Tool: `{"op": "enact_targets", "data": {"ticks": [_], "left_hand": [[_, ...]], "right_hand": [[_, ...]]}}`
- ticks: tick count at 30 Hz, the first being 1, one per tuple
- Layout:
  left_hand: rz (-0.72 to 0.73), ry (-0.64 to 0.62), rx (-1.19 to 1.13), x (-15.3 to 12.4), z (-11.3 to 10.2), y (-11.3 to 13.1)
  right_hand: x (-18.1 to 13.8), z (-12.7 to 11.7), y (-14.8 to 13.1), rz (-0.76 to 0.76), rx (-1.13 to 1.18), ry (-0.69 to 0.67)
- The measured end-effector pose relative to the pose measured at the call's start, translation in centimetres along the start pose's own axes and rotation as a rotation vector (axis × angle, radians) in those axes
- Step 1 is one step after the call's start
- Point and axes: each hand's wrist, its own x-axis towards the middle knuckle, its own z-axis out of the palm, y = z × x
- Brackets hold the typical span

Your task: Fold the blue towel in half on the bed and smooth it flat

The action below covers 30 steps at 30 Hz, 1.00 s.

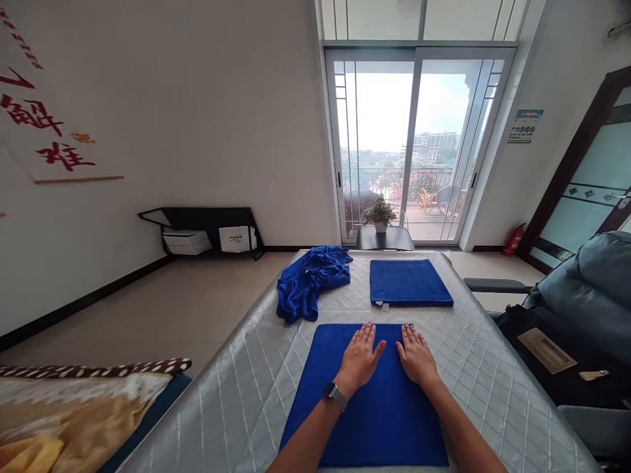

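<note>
The blue cloth [384, 420] lies flat at the lower centre of the frame as a neat rectangle; from where I stand, the number of layers cannot be told. Both hands rest on it near its far edge, palms down: the left hand [362, 361], with a watch [335, 394] at its wrist, and the right hand [417, 355] beside it. The fingers are extended, the thumbs spread toward each other; the two hands are apart and neither grips anything. The step in hand appears to be smoothing and squaring the cloth. The next move, as I judge it, calls for even, light pressure along the far edge, so that the corners stay aligned and no crease forms. Beyond it, right of centre, lies a folded blue cloth [411, 281] with a white tag [385, 307] at its near edge; left of centre lies a crumpled blue cloth [315, 279]. All three rest on a silvery quilted cover [236, 387]. Farther out, at upper centre, a potted plant [380, 217] stands before a sliding glass door [369, 118].
</note>
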Motion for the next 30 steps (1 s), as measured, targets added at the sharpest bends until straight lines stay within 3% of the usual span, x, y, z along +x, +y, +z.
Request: {"op": "enact_targets", "data": {"ticks": [3,6,9,15,18,21,25,30], "left_hand": [[0.109,-0.07,-0.075,0.1,1.9,5.5],[0.101,-0.107,-0.08,-0.3,2.5,6.6],[0.032,-0.116,-0.026,-1.2,1.8,3.8],[-0.203,-0.062,0.112,-4.2,-0.8,-6.3],[-0.281,-0.026,0.132,-5.5,-1.6,-9.7],[-0.297,-0.023,0.126,-6.1,-2.0,-10.7],[-0.294,-0.01,0.127,-6.1,-2.0,-10.2],[-0.289,0.01,0.135,-6.1,-1.6,-10.3]], "right_hand": [[-0.1,0.2,0.2,-0.048,-0.047,0.002],[0.0,0.3,0.4,-0.056,-0.046,0.002],[0.2,0.3,0.2,-0.02,-0.009,0.002],[0.2,0.1,0.0,-0.007,0.028,0.01],[0.0,0.0,0.0,-0.011,0.029,0.008],[-0.2,-0.5,-0.2,-0.01,0.016,0.01],[-0.8,-1.6,-0.7,-0.008,-0.006,0.047],[-4.1,-2.1,-1.2,-0.024,-0.032,0.08]]}}
